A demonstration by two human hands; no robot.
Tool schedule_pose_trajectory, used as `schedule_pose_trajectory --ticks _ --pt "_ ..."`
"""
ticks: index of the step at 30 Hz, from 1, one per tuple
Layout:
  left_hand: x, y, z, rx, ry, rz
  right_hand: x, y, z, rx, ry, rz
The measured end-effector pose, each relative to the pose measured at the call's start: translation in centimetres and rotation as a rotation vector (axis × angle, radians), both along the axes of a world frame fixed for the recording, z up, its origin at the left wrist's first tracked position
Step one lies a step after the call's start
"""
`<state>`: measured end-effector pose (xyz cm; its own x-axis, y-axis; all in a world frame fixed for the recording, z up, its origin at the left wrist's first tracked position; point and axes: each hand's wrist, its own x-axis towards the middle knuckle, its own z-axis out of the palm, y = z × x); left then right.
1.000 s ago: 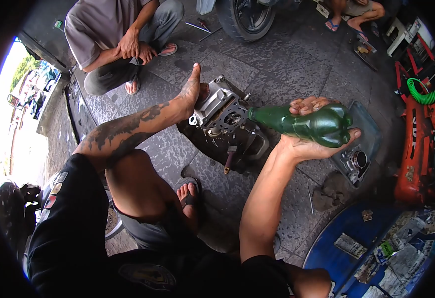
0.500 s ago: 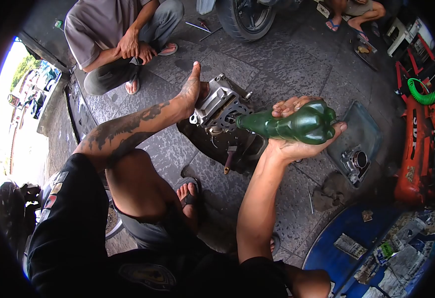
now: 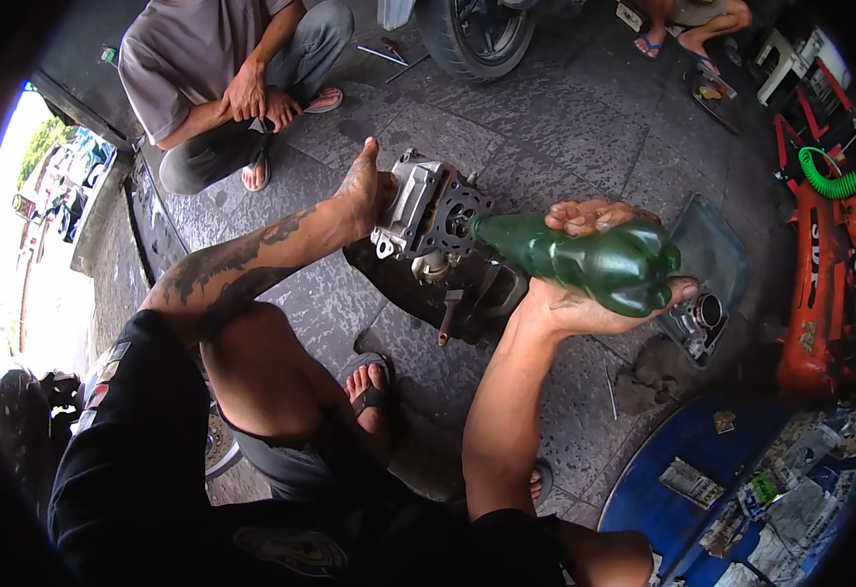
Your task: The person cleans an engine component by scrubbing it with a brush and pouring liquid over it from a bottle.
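Note:
My left hand (image 3: 365,191) grips the far left side of a silver metal engine part (image 3: 418,207), its thumb pointing up and its other fingers partly hidden. The part's flat face with several openings is turned to the right. In my right hand (image 3: 594,303) lies a green plastic bottle (image 3: 585,259), fingers and thumb wrapped round its wide end. The bottle's narrow neck points left, close to the openings of the metal part. Below them is a dark pan (image 3: 389,284), with a brush (image 3: 449,315) at its edge.
Another person (image 3: 198,73) squats at the upper left. A motorcycle wheel (image 3: 475,39) stands at the top. On the right are a grey tray (image 3: 726,240) holding a metal part, a red jack (image 3: 810,293) and a blue table (image 3: 643,479).
The metal part has turned so its openings face more to the right. The bottle's neck moved left to the openings, then slightly back, and its wide end dipped lower.

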<state>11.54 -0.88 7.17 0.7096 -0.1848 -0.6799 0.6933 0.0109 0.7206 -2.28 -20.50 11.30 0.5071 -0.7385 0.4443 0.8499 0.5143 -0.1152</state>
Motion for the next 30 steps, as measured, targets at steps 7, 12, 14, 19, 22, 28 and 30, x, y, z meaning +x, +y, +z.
schedule_pose_trajectory --ticks 7,12,14,19,22,28,30 --pt "-0.9 0.0 -0.4 0.0 -0.049 -0.12 0.6 0.5 -2.4 0.086 0.097 0.134" --pt "-0.3 1.1 -0.8 0.074 -0.075 -0.224 0.8 0.6 -3.9 0.1 0.151 0.172" --pt "-0.7 1.0 -0.2 0.049 -0.071 -0.188 0.9 0.7 -3.6 0.159 0.149 0.2" --pt "-0.2 1.5 -0.4 0.061 -0.088 -0.144 1.0 1.0 -3.3 0.112 0.131 0.232" --pt "-0.1 1.6 -0.3 0.07 -0.12 -0.109 1.4 1.2 -4.0 0.086 0.071 0.245" --pt "-0.5 1.5 0.4 -0.002 -0.153 -0.134 1.0 0.9 -2.5 0.099 0.145 0.195" --pt "-0.5 1.3 0.2 -0.01 -0.199 -0.13 0.9 1.0 -2.2 0.1 0.138 0.198"
